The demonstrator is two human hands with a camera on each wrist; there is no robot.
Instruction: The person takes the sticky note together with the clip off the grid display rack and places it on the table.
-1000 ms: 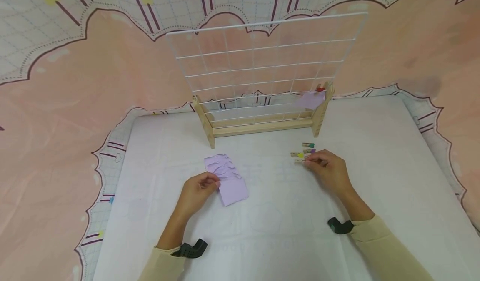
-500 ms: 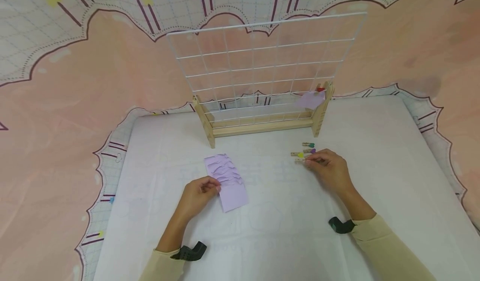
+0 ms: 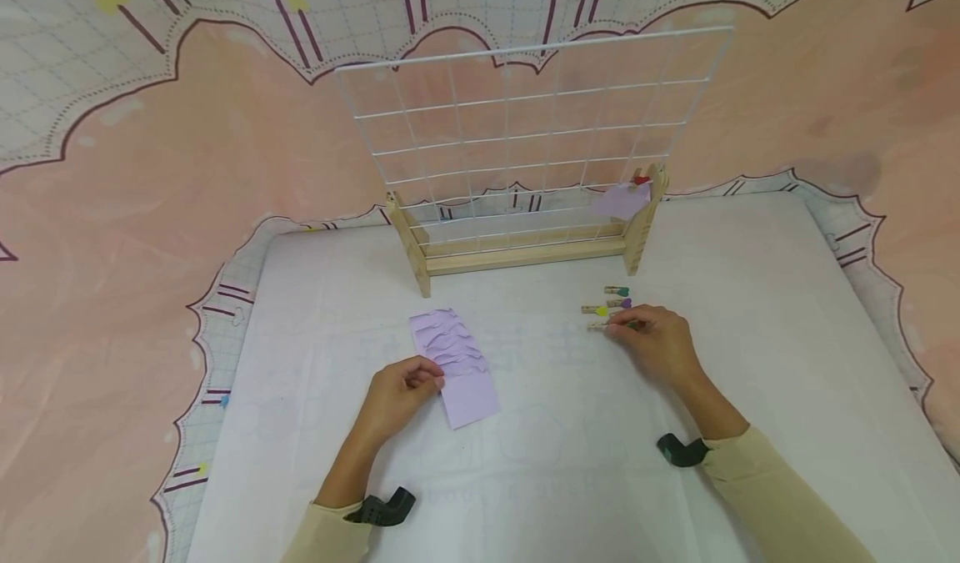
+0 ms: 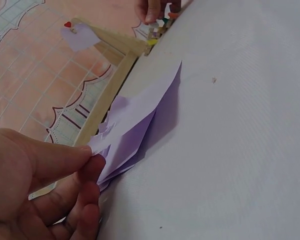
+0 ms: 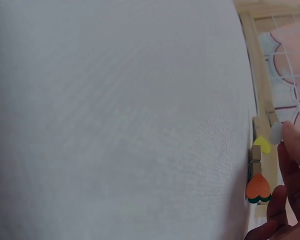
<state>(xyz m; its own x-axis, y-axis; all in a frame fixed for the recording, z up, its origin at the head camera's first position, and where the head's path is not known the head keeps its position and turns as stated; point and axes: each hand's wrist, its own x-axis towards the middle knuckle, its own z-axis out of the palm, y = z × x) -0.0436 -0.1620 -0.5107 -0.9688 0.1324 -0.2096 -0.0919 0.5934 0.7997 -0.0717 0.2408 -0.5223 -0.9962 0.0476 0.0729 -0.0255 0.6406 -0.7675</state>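
Note:
My left hand (image 3: 401, 392) pinches the edge of a sheet of purple paper (image 3: 472, 400) between thumb and fingers. In the left wrist view this sheet (image 4: 150, 102) tilts up over other purple papers, which lie crinkled and overlapping in a column (image 3: 442, 329). On the right, my right hand (image 3: 660, 342) pinches a small wooden clothespin (image 3: 597, 326) by its end. The right wrist view shows its pale heart (image 5: 276, 134) at the thumb tip. Close by lie clothespins with yellow (image 3: 595, 309), purple (image 3: 619, 303) and green (image 3: 617, 290) hearts; an orange heart (image 5: 258, 186) appears beside the curled fingers.
A white wire grid (image 3: 525, 138) stands in a wooden base (image 3: 525, 256) at the back of the white-covered table (image 3: 555, 463). A purple paper (image 3: 622, 202) hangs at its lower right from a clothespin with a red heart (image 3: 640, 179). Patterned cloth hangs behind.
My left hand has drawn the purple sheet slightly toward me, showing more of the crinkled papers above it. My right hand has shifted a little toward me with the clothespin.

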